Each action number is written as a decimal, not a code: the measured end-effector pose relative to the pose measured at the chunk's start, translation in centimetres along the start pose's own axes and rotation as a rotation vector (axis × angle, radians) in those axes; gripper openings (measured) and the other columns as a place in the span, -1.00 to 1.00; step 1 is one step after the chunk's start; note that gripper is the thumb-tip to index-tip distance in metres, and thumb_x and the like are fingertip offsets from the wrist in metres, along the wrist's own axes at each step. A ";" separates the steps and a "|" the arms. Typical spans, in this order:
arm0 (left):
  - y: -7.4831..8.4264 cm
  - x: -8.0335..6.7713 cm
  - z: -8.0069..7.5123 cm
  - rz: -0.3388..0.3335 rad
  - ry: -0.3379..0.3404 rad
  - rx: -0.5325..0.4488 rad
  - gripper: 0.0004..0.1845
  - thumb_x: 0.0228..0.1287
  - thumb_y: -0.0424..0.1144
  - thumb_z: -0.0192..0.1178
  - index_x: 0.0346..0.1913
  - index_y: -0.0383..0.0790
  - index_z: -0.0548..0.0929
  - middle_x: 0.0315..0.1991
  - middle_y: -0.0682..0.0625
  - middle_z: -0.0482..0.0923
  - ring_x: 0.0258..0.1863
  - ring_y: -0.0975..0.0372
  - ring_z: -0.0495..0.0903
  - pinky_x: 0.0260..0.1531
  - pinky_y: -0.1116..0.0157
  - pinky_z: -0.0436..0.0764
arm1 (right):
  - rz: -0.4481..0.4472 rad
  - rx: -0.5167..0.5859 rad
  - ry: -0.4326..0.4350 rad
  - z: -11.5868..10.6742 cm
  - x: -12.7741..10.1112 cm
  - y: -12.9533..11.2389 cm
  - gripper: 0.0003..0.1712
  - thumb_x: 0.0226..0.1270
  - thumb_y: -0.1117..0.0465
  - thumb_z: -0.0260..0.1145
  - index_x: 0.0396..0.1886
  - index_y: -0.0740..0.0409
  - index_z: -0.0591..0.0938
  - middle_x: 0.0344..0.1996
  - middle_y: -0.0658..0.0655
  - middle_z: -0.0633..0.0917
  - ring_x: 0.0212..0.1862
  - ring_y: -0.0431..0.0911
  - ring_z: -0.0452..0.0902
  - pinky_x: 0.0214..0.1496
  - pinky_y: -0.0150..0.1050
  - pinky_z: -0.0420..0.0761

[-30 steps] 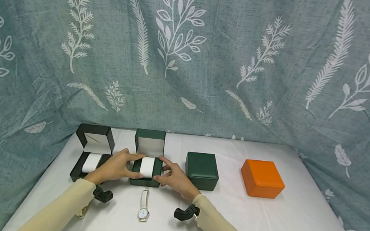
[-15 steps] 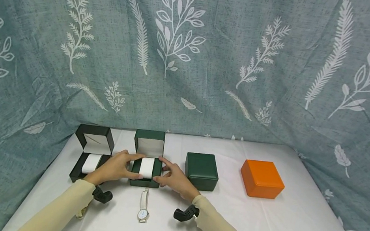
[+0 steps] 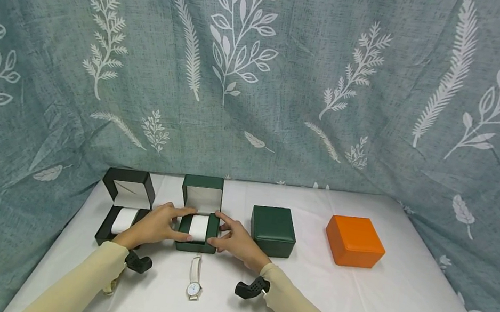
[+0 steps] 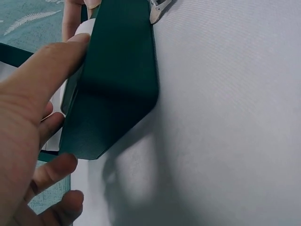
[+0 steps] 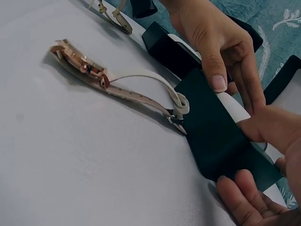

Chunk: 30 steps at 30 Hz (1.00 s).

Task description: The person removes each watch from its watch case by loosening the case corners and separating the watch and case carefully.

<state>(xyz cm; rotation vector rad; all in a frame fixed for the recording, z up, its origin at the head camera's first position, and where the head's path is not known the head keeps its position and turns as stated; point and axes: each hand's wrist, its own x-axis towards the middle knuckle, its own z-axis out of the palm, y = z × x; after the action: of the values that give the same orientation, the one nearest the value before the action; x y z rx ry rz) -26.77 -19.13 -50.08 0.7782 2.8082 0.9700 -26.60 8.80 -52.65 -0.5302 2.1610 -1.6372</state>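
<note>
- Head view: the open green box (image 3: pixel 197 230) stands on the white table (image 3: pixel 353 311), and the watch (image 3: pixel 195 277) lies just in front of it.
- The left hand (image 3: pixel 157 227) and the right hand (image 3: pixel 237 241) hold the box from both sides; the thumbs and forefingers pinch the white pillow (image 3: pixel 198 227) inside.
- The pillow looks soft and light, the box stiff; I think the pillow ends are the best place to hold.
- The black box (image 3: pixel 125 207) is near on the left of the green box, the shut green box (image 3: pixel 273 230) near on the right, the orange box (image 3: pixel 354 241) farther right.
- In front of the green box there is more open room.

dark green box (image 3: pixel 197 231), orange box (image 3: pixel 354 241), leaf-patterned teal backdrop (image 3: pixel 262 71)
</note>
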 end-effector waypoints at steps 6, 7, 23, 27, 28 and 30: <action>0.3 0.1 -0.6 0.046 0.058 -0.008 -0.37 0.22 0.09 0.49 0.30 -0.10 0.68 -0.06 0.02 0.71 -0.35 0.24 0.53 -0.47 0.28 0.47 | 0.010 0.027 0.012 -0.1 -0.4 -0.4 -0.12 0.35 0.13 0.50 0.59 -0.02 0.32 0.13 0.29 0.48 -0.27 0.09 0.70 -0.14 -0.07 0.69; 0.3 0.2 -0.7 0.048 0.068 -0.020 -0.41 0.23 0.07 0.48 0.27 -0.11 0.70 -0.03 0.06 0.73 -0.33 0.26 0.56 -0.47 0.29 0.49 | 0.009 0.026 0.014 -0.1 -0.5 -0.5 -0.14 0.35 0.14 0.50 0.57 0.00 0.33 0.12 0.30 0.48 -0.28 0.10 0.71 -0.15 -0.07 0.69; 3.8 -0.1 -1.1 0.097 0.124 -0.101 -0.65 0.33 -0.05 0.44 0.05 -0.18 0.79 -0.34 0.22 0.69 -0.42 0.33 0.63 -0.35 0.25 0.62 | -0.073 -0.110 0.000 -0.5 -2.6 -3.2 -0.17 0.37 0.09 0.48 0.57 -0.05 0.35 0.24 0.29 0.48 -0.16 0.14 0.69 -0.12 0.11 0.67; 4.7 -0.1 -0.9 0.110 0.133 -0.084 -0.67 0.32 -0.06 0.45 0.02 -0.18 0.80 -0.37 0.23 0.67 -0.45 0.33 0.60 -0.39 0.27 0.61 | -0.060 -0.123 0.000 -0.9 -3.2 -4.0 -0.16 0.36 0.08 0.49 0.57 -0.07 0.35 0.24 0.30 0.50 -0.18 0.12 0.69 -0.09 0.18 0.64; 5.0 -0.2 -0.9 0.113 0.138 -0.078 -0.67 0.31 -0.06 0.45 0.01 -0.18 0.80 -0.36 0.23 0.67 -0.45 0.33 0.59 -0.40 0.28 0.60 | -0.057 -0.125 -0.001 -1.0 -3.3 -4.2 -0.15 0.36 0.07 0.49 0.57 -0.09 0.34 0.25 0.30 0.49 -0.19 0.10 0.69 -0.08 0.18 0.64; 5.5 -0.1 -0.9 0.127 0.155 -0.068 -0.70 0.31 -0.08 0.46 0.00 -0.17 0.80 -0.35 0.21 0.67 -0.47 0.32 0.57 -0.43 0.29 0.58 | -0.058 -0.129 0.003 -1.3 -3.6 -4.5 -0.15 0.35 0.06 0.50 0.57 -0.13 0.35 0.25 0.31 0.50 -0.21 0.07 0.69 -0.06 0.18 0.63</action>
<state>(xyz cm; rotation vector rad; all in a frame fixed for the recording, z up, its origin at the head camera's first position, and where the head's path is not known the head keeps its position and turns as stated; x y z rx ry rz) -24.43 -16.01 -46.17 0.9209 2.8653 1.1877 -23.84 10.59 -47.70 -0.6334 2.2848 -1.5357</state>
